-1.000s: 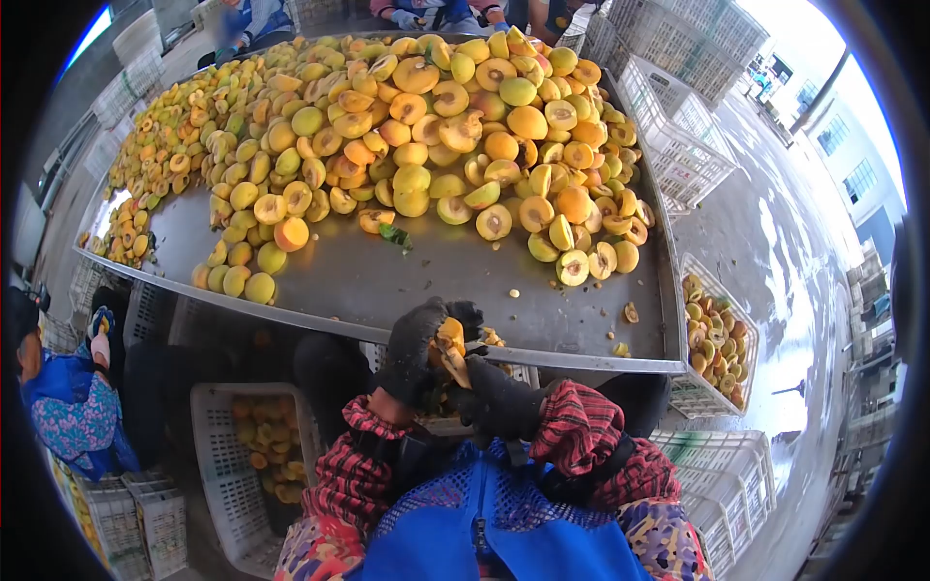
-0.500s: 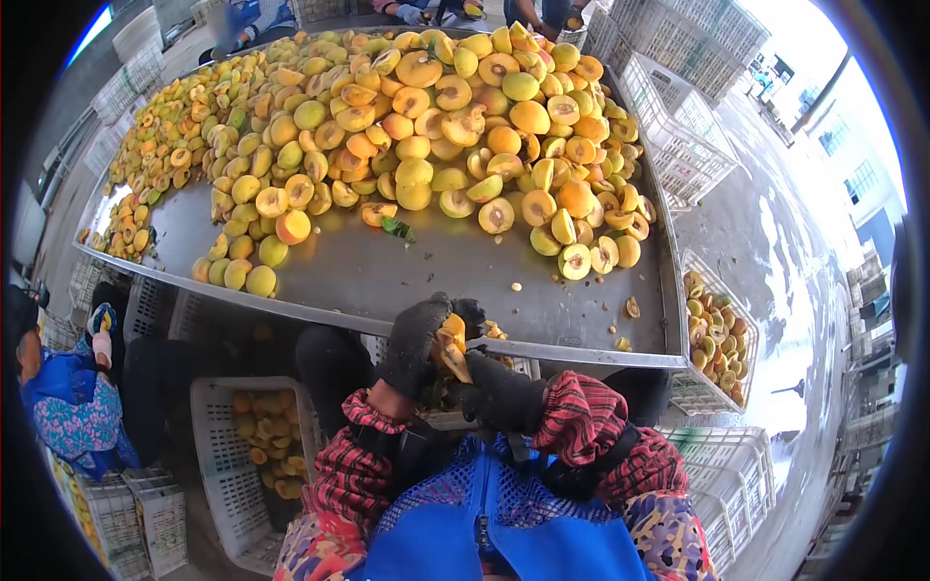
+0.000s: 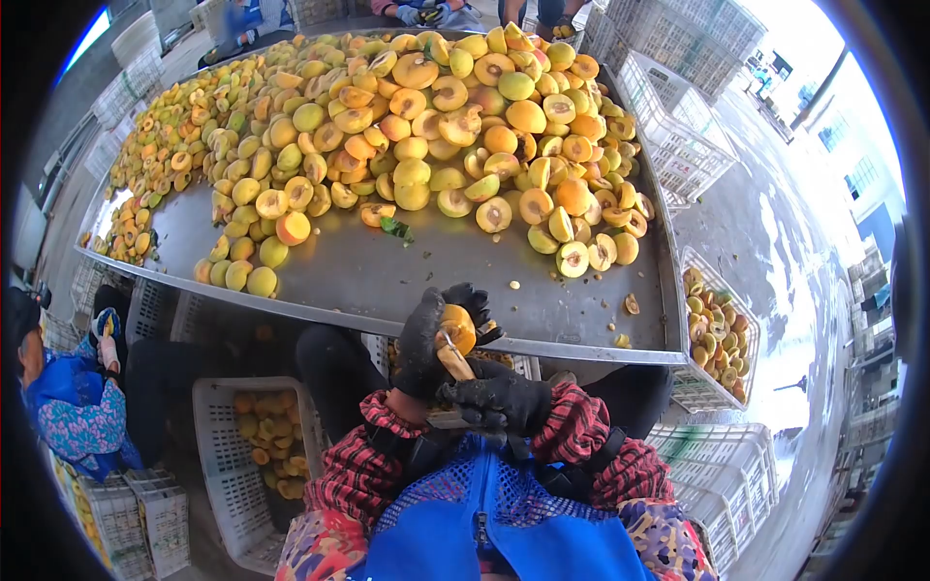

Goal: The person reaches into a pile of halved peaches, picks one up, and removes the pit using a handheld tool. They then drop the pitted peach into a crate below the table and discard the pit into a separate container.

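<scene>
My left hand [image 3: 420,347], in a dark glove, is closed around a yellow-orange peach half [image 3: 459,327] just in front of the table edge. Some of its fingers stick out beyond the fruit. My right hand [image 3: 502,399], gloved as well, grips a pitting tool by its pale wooden handle [image 3: 455,364]. The tool's curved metal end touches the cut side of the peach half. Below my hands stands a partly hidden crate [image 3: 528,368] with fruit pieces in it.
A metal table [image 3: 465,276] bears a large heap of halved peaches [image 3: 387,126]. Crates of fruit stand at the lower left [image 3: 218,465] and right [image 3: 686,382]. Stacked white crates [image 3: 668,121] rise at the right. A co-worker [image 3: 82,397] sits at the left; others work across the table.
The peach half in my left hand has turned and been raised slightly. My right hand has moved left, and the tool's metal end now shows against the fruit.
</scene>
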`<move>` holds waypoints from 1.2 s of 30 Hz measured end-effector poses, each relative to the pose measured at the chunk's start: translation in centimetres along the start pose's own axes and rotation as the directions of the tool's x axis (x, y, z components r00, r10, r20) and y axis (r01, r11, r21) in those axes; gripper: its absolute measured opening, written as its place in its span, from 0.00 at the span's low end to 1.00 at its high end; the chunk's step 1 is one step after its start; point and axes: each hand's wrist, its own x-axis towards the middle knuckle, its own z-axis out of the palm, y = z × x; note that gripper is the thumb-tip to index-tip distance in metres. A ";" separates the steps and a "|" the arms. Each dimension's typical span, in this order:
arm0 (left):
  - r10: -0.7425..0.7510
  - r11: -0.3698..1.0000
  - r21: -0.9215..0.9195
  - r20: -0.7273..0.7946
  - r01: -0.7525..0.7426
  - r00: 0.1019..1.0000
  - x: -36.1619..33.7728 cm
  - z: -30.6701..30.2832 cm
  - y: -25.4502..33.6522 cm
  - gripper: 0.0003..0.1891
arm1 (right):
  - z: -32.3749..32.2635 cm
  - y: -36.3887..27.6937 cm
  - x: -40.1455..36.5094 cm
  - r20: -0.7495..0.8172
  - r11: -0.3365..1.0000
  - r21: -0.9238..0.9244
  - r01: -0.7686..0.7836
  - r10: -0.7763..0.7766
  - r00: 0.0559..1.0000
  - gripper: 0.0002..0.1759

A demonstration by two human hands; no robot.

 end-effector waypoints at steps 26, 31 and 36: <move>0.195 0.726 0.662 0.062 -0.186 0.979 -3.3 -0.5 -1.9 0.20 | -2.2 2.3 0.8 -0.356 0.743 -0.454 0.492 -0.658 0.664 0.25; 0.321 0.405 0.834 0.255 -0.376 0.912 -4.2 -1.4 -1.9 0.19 | -4.2 4.2 3.0 -0.405 0.703 -0.632 0.326 -0.659 0.634 0.24; 0.044 0.940 0.339 -0.003 -0.040 0.999 -4.5 -0.4 1.7 0.20 | -3.3 3.2 0.7 -0.437 0.812 -0.539 0.223 -0.496 0.750 0.16</move>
